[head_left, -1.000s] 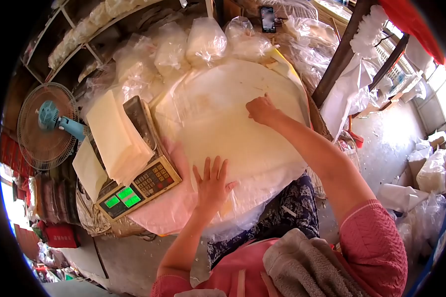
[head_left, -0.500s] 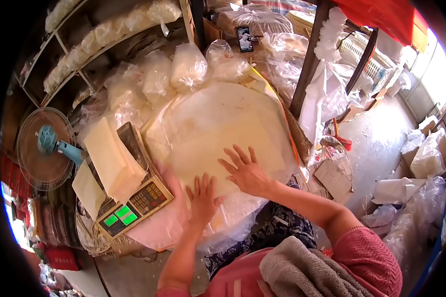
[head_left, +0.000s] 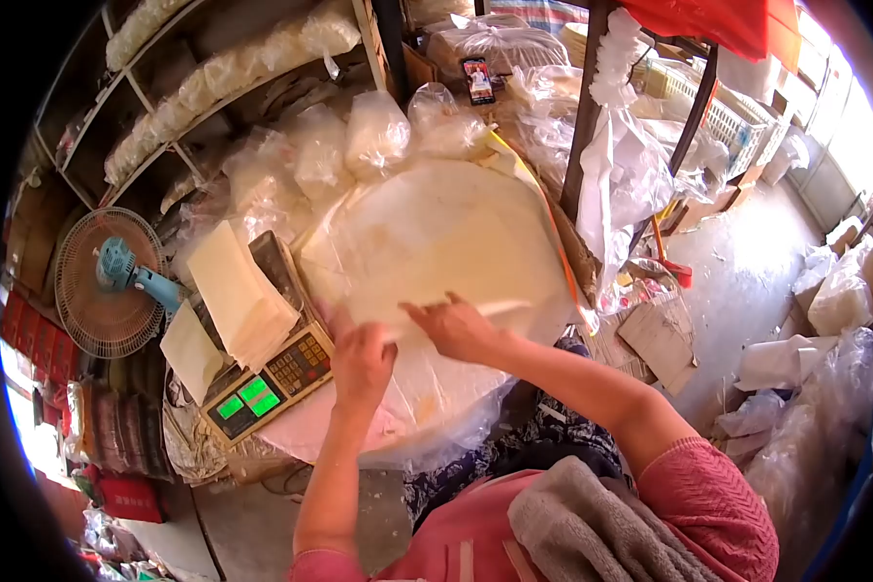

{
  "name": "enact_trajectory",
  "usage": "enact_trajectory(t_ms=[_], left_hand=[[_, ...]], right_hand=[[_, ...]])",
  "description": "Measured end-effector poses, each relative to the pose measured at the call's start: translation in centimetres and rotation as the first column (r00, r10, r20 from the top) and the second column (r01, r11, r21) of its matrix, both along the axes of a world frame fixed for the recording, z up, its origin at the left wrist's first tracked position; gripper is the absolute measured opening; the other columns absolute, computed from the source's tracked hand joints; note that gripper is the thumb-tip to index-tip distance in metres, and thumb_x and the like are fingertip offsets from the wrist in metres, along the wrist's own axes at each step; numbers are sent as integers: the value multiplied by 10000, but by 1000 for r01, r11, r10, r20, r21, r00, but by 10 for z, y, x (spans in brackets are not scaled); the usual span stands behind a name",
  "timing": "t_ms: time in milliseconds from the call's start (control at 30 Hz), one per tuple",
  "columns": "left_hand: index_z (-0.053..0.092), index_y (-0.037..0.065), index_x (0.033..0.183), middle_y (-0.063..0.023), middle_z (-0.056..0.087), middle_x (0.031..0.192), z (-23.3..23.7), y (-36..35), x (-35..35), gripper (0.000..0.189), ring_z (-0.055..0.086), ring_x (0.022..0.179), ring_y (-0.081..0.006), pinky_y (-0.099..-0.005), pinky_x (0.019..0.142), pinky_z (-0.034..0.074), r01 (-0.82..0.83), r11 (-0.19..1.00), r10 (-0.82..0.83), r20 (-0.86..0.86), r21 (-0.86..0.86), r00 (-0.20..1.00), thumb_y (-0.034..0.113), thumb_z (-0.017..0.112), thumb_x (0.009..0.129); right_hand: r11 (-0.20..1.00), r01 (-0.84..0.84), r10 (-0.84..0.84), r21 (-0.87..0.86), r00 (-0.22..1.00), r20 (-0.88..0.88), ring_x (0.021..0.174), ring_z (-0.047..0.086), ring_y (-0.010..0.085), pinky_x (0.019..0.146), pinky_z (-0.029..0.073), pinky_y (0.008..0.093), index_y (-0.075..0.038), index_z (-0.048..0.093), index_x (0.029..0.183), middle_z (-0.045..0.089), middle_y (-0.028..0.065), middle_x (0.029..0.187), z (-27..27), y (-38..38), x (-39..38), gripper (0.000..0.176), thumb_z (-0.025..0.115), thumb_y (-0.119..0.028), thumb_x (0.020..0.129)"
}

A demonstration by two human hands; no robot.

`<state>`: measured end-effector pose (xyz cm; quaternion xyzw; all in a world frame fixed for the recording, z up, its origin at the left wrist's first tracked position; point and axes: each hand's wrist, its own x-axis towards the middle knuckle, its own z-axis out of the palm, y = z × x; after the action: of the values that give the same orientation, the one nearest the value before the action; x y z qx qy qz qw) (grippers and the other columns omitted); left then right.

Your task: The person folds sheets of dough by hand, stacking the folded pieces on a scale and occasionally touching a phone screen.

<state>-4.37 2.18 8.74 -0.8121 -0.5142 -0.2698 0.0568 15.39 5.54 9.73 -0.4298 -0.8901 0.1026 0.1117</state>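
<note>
A thin cream sheet (head_left: 475, 247) lies over the round, plastic-covered work surface (head_left: 427, 403). At its near edge, my left hand (head_left: 363, 364) is closed, its fingers curled onto the sheet's edge. My right hand (head_left: 453, 327) is beside it, fingers bent and pinching the same edge, with the fingertips partly blurred. Just right of that hand, the sheet's near edge looks raised. To the left, a digital scale (head_left: 272, 383) with green displays carries a folded stack of cream sheets (head_left: 242, 296). A smaller cream piece (head_left: 192, 351) leans by the scale.
Filled clear plastic bags (head_left: 376, 131) line the table's far side. A fan (head_left: 112, 281) stands at left below shelves (head_left: 189, 160) of bagged goods. A phone (head_left: 477, 80) is propped at the back. Cardboard (head_left: 658, 339) and a dark post (head_left: 584, 126) are at right.
Both hands were flat and spread on the sheet; now their fingers are bent at its near edge. The left hand has shifted left, the right hand slightly left. The camera view has shifted slightly.
</note>
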Motion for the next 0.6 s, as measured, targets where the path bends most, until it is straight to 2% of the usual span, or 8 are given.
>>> enact_trajectory(t_ms=[100,167,233,333,433,500,533,600], left_hand=[[517,31,1153,-171,571,1142,9,-5,14,405,556,1088,-273,-347,932,421,-246,967,154,621,65,768,52,648,770],[374,14,1307,-157,481,1280,-26,-9,-2,557,475,1199,-253,-335,1001,368,-40,967,233,806,-252,544,38,617,807],[344,7,1326,-142,480,1286,-48,-17,-4,588,464,1205,-246,-346,1005,367,185,947,205,937,-263,283,32,613,804],[443,-8,1276,-150,470,1303,-53,-30,1,506,466,1190,-214,-350,1006,372,270,903,287,937,-334,199,70,630,813],[533,2,1191,-106,573,1195,-75,-32,-19,460,527,1128,-198,-356,1013,368,239,970,-173,573,-42,802,101,709,778],[587,-3,1114,-81,650,1074,-75,-26,-37,386,574,1070,-191,-340,964,416,435,870,-308,434,-230,846,117,716,771],[594,-2,1064,-55,691,868,-79,-22,-25,397,619,991,-203,-348,887,467,249,729,367,671,-637,644,115,747,717],[571,9,1113,-94,679,919,-71,-6,-16,451,622,977,-226,-359,855,480,220,740,428,696,-636,576,115,741,709]], right_hand=[[952,-24,67,306,989,-132,1062,571,268,994,379,473,-60,501,1176,612,111,1103,30,0,9,488,551,12,696],[833,-133,317,538,910,-266,1065,563,263,987,388,462,-54,543,1115,607,103,1113,51,-13,32,441,561,22,681],[873,-158,337,462,879,-336,1086,546,254,994,388,443,-56,585,1079,605,91,1123,41,-31,49,426,564,51,666],[957,-211,275,199,875,-398,1103,537,268,986,394,421,-61,604,1083,605,98,1135,-18,-42,82,415,579,41,681],[964,-246,149,-102,816,-559,1047,569,271,925,437,375,-63,624,1060,626,113,1091,-69,-38,109,353,606,2,713],[881,-265,-63,-391,755,-653,994,605,255,876,465,356,-72,633,1079,647,123,1064,-79,-34,119,300,637,-65,779],[700,105,-545,-707,718,-433,919,637,233,821,486,333,-37,629,1072,667,141,1004,-76,-32,115,324,691,-216,809],[738,126,-541,-663,697,-471,927,630,217,825,483,311,-25,627,1073,671,140,985,-87,-13,115,312,683,-187,812]])
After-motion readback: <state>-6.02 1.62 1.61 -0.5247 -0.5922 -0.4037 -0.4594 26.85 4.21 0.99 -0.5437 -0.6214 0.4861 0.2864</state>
